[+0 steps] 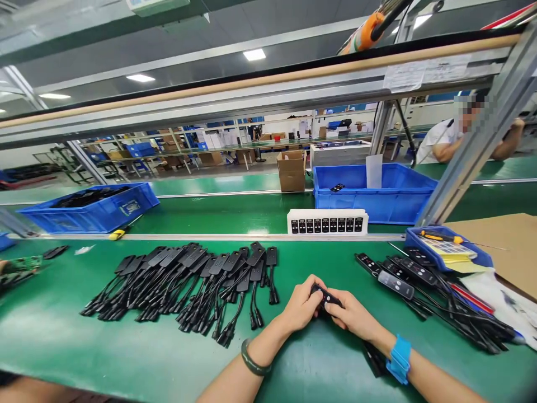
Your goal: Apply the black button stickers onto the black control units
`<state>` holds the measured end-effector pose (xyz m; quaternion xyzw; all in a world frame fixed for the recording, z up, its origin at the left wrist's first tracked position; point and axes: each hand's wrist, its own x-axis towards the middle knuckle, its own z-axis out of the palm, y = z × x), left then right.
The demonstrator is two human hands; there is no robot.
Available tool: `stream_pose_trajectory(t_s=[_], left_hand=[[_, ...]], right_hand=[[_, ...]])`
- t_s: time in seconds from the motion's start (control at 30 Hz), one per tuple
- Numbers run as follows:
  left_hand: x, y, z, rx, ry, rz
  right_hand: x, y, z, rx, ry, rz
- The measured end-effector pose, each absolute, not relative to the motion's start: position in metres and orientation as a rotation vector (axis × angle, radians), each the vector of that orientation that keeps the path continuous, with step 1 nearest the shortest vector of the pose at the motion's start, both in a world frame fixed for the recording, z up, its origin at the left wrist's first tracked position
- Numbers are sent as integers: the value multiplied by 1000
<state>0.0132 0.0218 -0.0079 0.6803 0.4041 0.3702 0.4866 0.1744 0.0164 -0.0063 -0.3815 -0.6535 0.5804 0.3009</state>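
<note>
Both of my hands meet over the green table (168, 358). My left hand (302, 303), with a dark bangle on its wrist, grips one end of a small black controller (328, 298). Closed round the other end is my right hand (354, 318), which wears a blue wrist strap. Light buttons show on the controller's face between my thumbs. Black connector ends (374, 358) lie under my right wrist. Left of my hands is a wide spread of black cabled units (193, 257). More black controllers with cables (419, 271) lie in a heap to the right.
A white holder (327, 214) with a row of black labels stands beyond my hands. Behind it are a blue bin (373, 198) and a cardboard box (291, 172). Another blue bin (94, 215) is left; a small blue tray (482, 257) is right. A person (444, 140) sits far right.
</note>
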Motion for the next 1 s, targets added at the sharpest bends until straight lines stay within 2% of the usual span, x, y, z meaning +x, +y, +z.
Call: stream_pose_trajectory(t_s=[0.33, 0.53, 0.67, 0.87, 1.0], left_hand=[[13, 22, -6, 1667, 994, 892], [12, 22, -5, 1677, 978, 884], [10, 26, -6, 1716, 967, 873], [9, 33, -8, 1891, 1051, 836], [11, 31, -5, 2032, 1067, 764]], right_hand=[[175, 19, -5, -967, -1774, 1580], [172, 21, -9, -1087, -1930, 1419], [178, 20, 4, -1279, -2127, 1103], [244, 28, 38, -1807, -2162, 260], [278, 38, 38, -2056, -2127, -18]])
